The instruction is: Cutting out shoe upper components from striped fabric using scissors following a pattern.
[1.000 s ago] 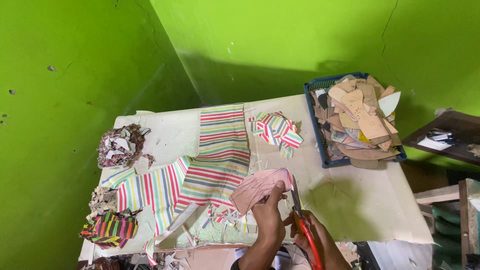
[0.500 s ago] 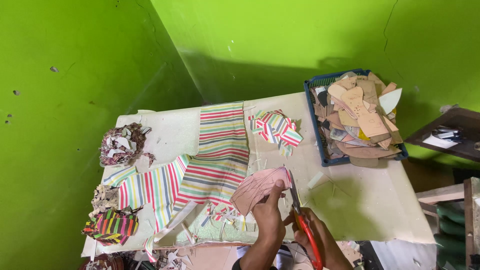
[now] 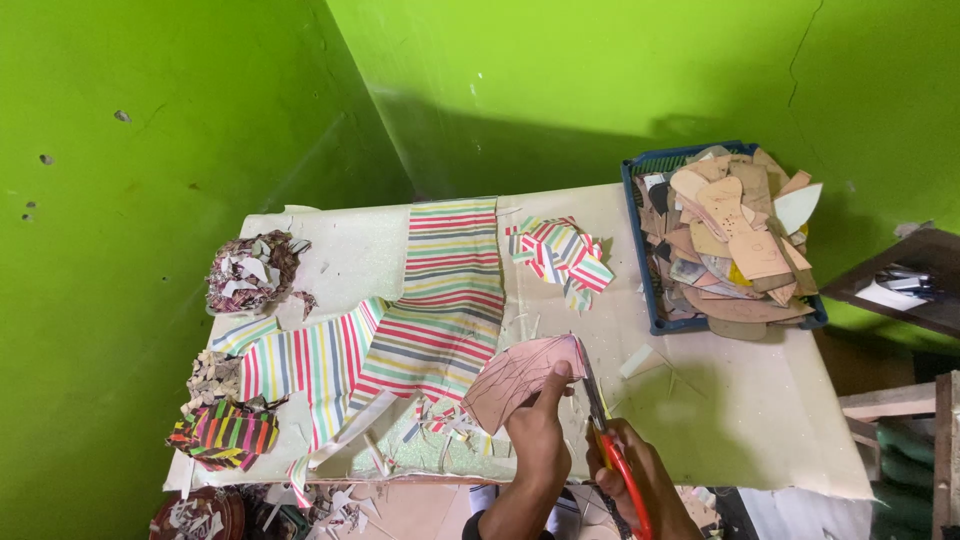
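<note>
Bright green walls, pale table [image 3: 760,420] littered with offcuts. Left hand [image 3: 538,440]: fingers pinching pink pattern piece [image 3: 520,375] near its right edge, thumb on top, piece at table's front edge. Right hand [image 3: 640,480]: fingers clenched through red scissors [image 3: 608,440], blades at piece's right edge. Piece looks thin, light, flexible, likely floppy; best held close beside cut line. Striped fabric [image 3: 440,300] just left; blue tray [image 3: 640,250] of cardboard templates [image 3: 730,240] at back right.
</note>
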